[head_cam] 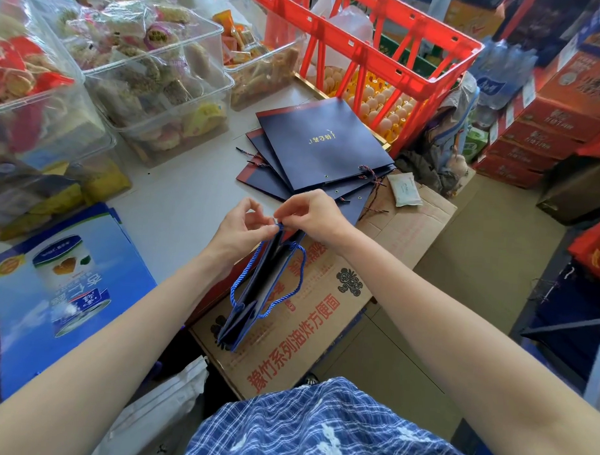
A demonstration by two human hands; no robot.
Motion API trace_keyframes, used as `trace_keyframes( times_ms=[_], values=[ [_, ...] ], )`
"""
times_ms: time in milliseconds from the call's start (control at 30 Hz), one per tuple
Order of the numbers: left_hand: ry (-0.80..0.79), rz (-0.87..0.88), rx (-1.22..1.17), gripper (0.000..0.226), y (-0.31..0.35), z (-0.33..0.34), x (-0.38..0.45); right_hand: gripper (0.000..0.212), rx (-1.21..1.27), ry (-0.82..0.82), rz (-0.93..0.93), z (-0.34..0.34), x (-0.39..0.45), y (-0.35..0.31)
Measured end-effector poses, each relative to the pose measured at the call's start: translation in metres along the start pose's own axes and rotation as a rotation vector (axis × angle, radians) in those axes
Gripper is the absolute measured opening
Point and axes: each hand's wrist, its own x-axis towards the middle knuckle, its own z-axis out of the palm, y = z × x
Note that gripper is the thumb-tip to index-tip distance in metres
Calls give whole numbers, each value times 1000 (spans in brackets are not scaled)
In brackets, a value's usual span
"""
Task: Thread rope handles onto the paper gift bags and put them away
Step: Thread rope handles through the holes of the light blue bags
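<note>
Bag (255,290), navy, held edge-up above cardboard box (322,316), just near of grey surface (177,202). Left hand (239,227) and right hand (312,214) meeting at bag's far top edge, fingers pinched together on blue rope (302,271) there. Rope looping down both sides. Stack of flat bags (322,146) lying further off on surface.

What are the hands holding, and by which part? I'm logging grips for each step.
Both the left hand and right hand pinch the navy paper gift bag at its top edge, where the blue rope handle attaches.
</note>
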Motion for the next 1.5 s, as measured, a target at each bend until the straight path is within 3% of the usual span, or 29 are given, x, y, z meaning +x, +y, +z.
trace_keyframes(
  times_ms=[267, 467, 800, 1000, 1067, 1167, 1233, 1300, 1367, 1500],
  values=[
    [-38, -9, 54, 22, 8, 0, 4, 9, 93, 22, 68, -1, -1, 4],
    [76, 112, 438, 7, 8, 1, 11, 9, 215, 42, 143, -1, -4, 6],
    [230, 272, 756, 14, 7, 10, 8, 13, -52, 91, 56, 6, -2, -1],
    [289, 179, 943, 23, 14, 19, 4, 22, -256, 132, -42, 9, 5, -11],
    [273, 32, 819, 21, 17, 18, 9, 24, -312, 173, -45, 16, 6, -11],
    [204, -355, 78, 18, 26, 9, 16, 21, -199, 226, 7, 18, 3, -7],
    [143, -479, -229, 21, 29, 2, 13, 16, -2, 189, 59, 15, 0, -5],
    [94, -482, -301, 18, 29, -3, 11, 12, 200, 130, 106, 14, -1, -7],
    [60, -439, -276, 12, 26, -4, 10, 10, 211, 144, 131, 15, 2, -6],
    [30, -203, 14, 9, 13, -6, 10, 10, 144, 174, 164, 19, 6, -5]
  ],
)
